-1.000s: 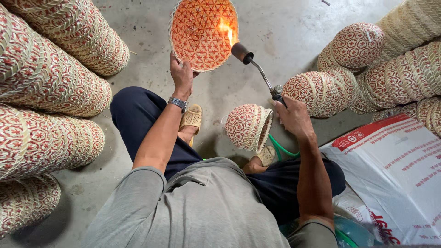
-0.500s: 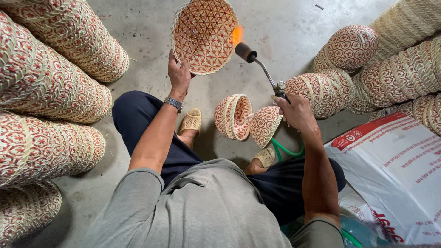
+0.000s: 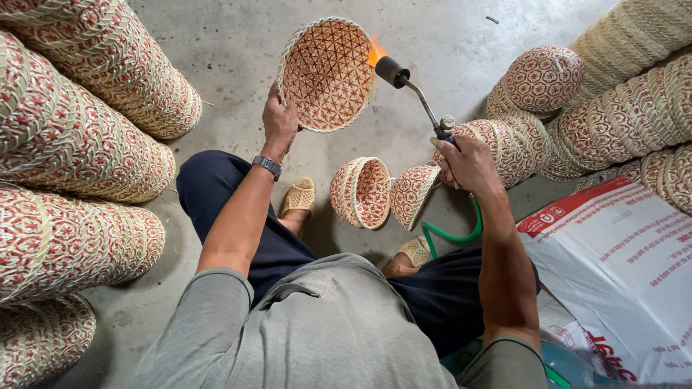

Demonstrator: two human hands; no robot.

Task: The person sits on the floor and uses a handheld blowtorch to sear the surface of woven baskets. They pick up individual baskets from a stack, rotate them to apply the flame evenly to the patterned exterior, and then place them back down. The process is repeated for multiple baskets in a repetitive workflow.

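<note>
Woven basket (image 3: 328, 72) is hanging tilted over grey concrete floor (image 3: 231, 43), left hand (image 3: 280, 122) gripping its rim; right hand (image 3: 468, 162) is clutching a torch (image 3: 414, 90), flame licking the rim, amid stacked baskets (image 3: 79, 137).

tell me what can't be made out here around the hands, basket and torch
- Left hand: fingertips hidden behind the held basket, head view.
- Green hose: its far end is hidden behind the right arm.
- Right hand: covers the torch handle.
- Basket stacks: cut off by the frame's edge.
</note>
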